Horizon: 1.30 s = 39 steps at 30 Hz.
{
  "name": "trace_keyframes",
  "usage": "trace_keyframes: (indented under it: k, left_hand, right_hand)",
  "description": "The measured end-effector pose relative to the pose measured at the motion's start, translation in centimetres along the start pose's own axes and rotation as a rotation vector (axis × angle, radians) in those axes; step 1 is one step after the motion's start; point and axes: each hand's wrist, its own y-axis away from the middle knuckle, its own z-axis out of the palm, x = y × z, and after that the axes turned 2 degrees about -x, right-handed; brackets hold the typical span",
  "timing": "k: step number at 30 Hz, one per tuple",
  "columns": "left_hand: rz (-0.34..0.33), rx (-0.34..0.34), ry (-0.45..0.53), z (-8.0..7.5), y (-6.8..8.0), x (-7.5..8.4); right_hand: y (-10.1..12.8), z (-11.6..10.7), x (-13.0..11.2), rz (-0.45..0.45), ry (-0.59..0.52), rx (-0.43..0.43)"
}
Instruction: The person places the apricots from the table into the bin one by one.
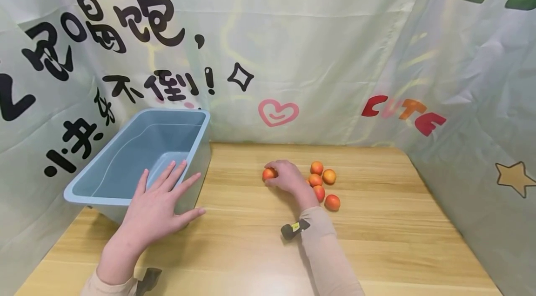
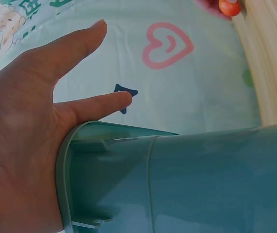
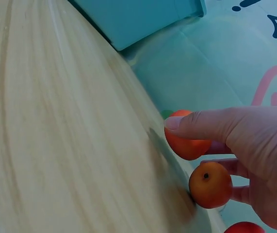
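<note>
With the left hand point(image 1: 155, 207) flat and open against the blue bin point(image 1: 125, 165) near wall to steady it, the right hand point(image 1: 286, 177) should curl fully round the apricot point(image 1: 268, 174) on the table point(image 1: 398, 240) before lifting.

A tub point(image 1: 138, 156) sits on the table point(image 1: 377, 240) at the left. The left hand point(image 1: 157, 207) rests on its near wall. A bunch of fruit point(image 1: 324, 186) lies to the right, with the right hand point(image 1: 284, 177) on one fruit point(image 1: 268, 174).
</note>
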Motion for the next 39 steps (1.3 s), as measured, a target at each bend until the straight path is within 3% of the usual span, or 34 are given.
trace_keyframes:
  k: [20, 32, 39]
  left_hand:
    - [-0.002, 0.01, 0.0, 0.0, -0.1, 0.0]
    - [0.004, 0.016, -0.006, 0.0, -0.2, 0.0]
    - [0.002, 0.013, -0.005, 0.0, -0.1, -0.1]
  right_hand:
    - [-0.3, -1.3, -2.8, -0.087, 0.018, 0.074]
    - [-0.4, -1.2, -4.7, -0.182, 0.044, 0.202]
    - [-0.6, -1.2, -6.4, -0.284, 0.055, 0.277]
